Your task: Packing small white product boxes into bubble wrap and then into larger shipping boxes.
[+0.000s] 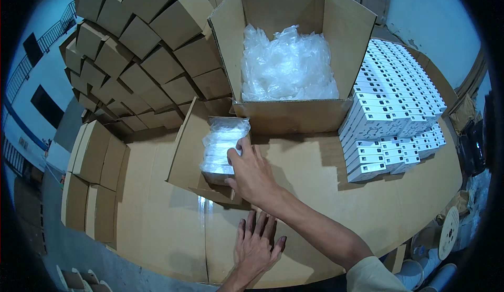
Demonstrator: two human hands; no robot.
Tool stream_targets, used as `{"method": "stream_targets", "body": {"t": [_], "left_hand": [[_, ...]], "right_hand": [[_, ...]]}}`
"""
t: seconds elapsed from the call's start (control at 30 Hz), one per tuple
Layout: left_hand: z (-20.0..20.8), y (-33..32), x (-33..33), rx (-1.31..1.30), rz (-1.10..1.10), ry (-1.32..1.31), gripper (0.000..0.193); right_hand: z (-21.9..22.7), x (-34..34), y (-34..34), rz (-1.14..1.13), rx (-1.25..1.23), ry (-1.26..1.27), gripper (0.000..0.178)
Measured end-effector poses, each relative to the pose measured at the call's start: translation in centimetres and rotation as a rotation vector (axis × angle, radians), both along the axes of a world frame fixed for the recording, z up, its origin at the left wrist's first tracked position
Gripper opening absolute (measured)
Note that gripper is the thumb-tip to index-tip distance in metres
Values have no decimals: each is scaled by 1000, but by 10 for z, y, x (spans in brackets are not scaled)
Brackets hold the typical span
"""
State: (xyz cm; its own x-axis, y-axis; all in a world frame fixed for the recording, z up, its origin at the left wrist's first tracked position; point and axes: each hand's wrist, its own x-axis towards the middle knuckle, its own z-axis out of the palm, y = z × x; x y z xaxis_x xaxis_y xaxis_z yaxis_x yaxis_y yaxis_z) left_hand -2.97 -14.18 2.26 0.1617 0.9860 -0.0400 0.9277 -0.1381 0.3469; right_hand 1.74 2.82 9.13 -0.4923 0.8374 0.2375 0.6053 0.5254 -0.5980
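A small open cardboard box (184,153) stands on the table, tilted in view, with a row of packs in clear plastic wrap (223,140) inside. My right hand (254,174) reaches over the box's right side. Its fingers are bent and closed against the wrapped packs, and the fingertips are partly hidden. Below the box, my left hand (257,245) lies on the cardboard-covered table (163,224), palm down with fingers stretched out and nothing in it.
Behind the small box, a large open carton (294,116) holds crumpled clear plastic bags (289,66). Stacked white boxes (378,119) stand at the right. Many brown cartons (142,56) are piled at the back left, with more cartons (94,176) along the left edge.
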Motion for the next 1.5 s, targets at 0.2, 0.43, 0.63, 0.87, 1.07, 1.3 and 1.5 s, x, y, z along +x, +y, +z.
{"method": "stream_targets", "body": {"t": [0.2,0.43,0.63,0.87,1.07,1.3,1.5], "left_hand": [[0,1,0,-28,-4,-11,71],[-5,2,1,-11,15,-20,70],[-2,2,1,3,5,-19,70],[0,2,5,63,-1,-54,73],[-4,18,8,122,20,-80,70],[-8,59,19,215,-72,-137,62],[-10,100,27,293,-125,-196,49]], "right_hand": [[-10,-21,6,-54,-14,-108,37],[-6,-24,10,-102,-17,-74,33],[-14,-22,10,-116,-98,-145,44],[8,20,-2,12,-87,104,51],[17,85,-3,-47,252,170,50],[18,188,-31,-146,405,162,20],[13,264,-56,-326,371,77,24]]}}
